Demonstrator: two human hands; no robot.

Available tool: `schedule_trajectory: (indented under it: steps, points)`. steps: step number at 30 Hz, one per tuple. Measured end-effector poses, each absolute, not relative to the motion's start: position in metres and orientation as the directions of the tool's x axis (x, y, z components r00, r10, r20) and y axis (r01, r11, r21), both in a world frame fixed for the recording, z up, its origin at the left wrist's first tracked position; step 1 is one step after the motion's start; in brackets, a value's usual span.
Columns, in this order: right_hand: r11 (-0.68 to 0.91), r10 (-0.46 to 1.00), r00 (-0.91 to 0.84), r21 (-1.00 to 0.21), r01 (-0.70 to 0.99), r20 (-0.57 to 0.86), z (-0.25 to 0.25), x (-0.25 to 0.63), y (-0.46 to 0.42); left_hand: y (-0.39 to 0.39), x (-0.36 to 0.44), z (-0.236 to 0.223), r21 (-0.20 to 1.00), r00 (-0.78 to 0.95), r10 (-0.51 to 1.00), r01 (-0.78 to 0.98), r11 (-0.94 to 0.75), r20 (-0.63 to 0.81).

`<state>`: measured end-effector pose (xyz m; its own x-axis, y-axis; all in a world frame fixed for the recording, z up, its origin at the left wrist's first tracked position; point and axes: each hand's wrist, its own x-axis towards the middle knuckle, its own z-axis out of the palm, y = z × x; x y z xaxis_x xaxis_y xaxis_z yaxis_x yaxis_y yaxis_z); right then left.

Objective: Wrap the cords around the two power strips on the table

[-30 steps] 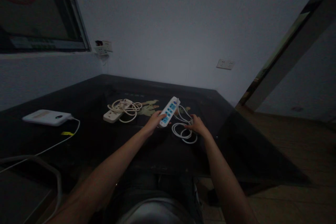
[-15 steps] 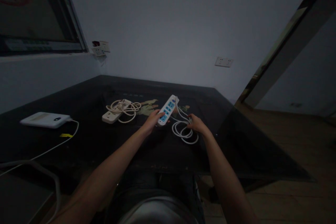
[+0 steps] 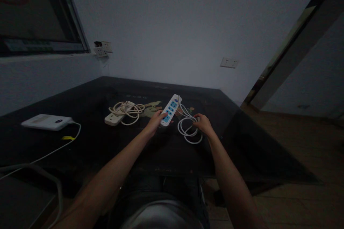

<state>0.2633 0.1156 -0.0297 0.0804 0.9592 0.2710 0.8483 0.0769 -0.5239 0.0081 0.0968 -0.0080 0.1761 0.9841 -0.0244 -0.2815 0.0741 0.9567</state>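
My left hand (image 3: 155, 121) grips the near end of a white power strip (image 3: 171, 109) with blue socket faces, its thumb lying on top. The strip is tilted, its far end pointing away and to the right. From that far end a white cord (image 3: 186, 134) runs to the right and hangs in loose loops. My right hand (image 3: 202, 123) is closed on the gathered cord, with the loops below and left of its fingers. To the left, a second power strip (image 3: 115, 118) lies on the table with its own cord (image 3: 138, 109) bundled over it.
A white power bank-like device (image 3: 46, 122) with a thin cable (image 3: 57, 147) lies at the left of the dark glossy table (image 3: 107, 87). Beside the cable is a yellow tag (image 3: 68, 138). Wall sockets (image 3: 228, 63) sit above the table's back edge.
The power strip has shifted slightly left and away from me in my left hand. My right hand has risen a little with the cord, and the loops have moved with it.
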Motion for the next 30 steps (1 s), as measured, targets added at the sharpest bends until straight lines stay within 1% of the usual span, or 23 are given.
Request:
schedule_trajectory:
  steps: [4, 8, 11, 13, 17, 19, 21, 23, 26, 28, 30]
  points:
    - [0.123, 0.94, 0.073, -0.533, 0.837, 0.332, -0.017, 0.263, 0.109, 0.098, 0.006, -0.007, 0.956, 0.162, 0.987, -0.289, 0.059, -0.012]
    - [0.253, 0.916, -0.027, -0.523, 0.814, 0.401, 0.005, 0.269, 0.097, 0.099, 0.002, -0.005, 0.953, 0.124, 0.991, -0.303, -0.004, 0.044]
    - [0.342, 0.905, -0.128, -0.513, 0.787, 0.407, 0.017, 0.275, 0.087, 0.1, 0.0, -0.003, 0.946, 0.075, 0.99, -0.313, -0.087, 0.115]
    - [0.391, 0.903, -0.208, -0.515, 0.762, 0.377, 0.023, 0.277, 0.082, 0.1, -0.002, -0.002, 0.941, 0.047, 0.986, -0.309, -0.14, 0.162]
    - [0.444, 0.894, -0.384, -0.554, 0.704, 0.23, 0.038, 0.275, 0.073, 0.1, -0.005, 0.0, 0.925, -0.012, 0.965, -0.282, -0.253, 0.261]
    - [0.448, 0.882, -0.444, -0.574, 0.686, 0.159, 0.049, 0.273, 0.068, 0.099, -0.006, 0.001, 0.918, -0.007, 0.949, -0.253, -0.305, 0.314]
    - [0.441, 0.873, -0.473, -0.608, 0.66, 0.12, 0.063, 0.272, 0.064, 0.099, -0.008, 0.002, 0.917, 0.036, 0.942, -0.246, -0.315, 0.333]
    - [0.424, 0.867, -0.488, -0.663, 0.617, 0.1, 0.074, 0.272, 0.06, 0.097, -0.007, 0.002, 0.918, 0.102, 0.946, -0.294, -0.266, 0.307]
    - [0.385, 0.862, -0.502, -0.732, 0.563, 0.068, 0.083, 0.272, 0.057, 0.092, -0.003, 0.003, 0.902, 0.262, 0.935, -0.416, -0.113, 0.238]
    - [0.363, 0.864, -0.499, -0.77, 0.525, 0.067, 0.083, 0.271, 0.058, 0.088, 0.001, 0.005, 0.87, 0.401, 0.892, -0.493, 0.02, 0.208]
    - [0.351, 0.881, -0.461, -0.803, 0.482, 0.108, 0.08, 0.269, 0.061, 0.085, 0.004, 0.006, 0.825, 0.507, 0.836, -0.551, 0.128, 0.209]
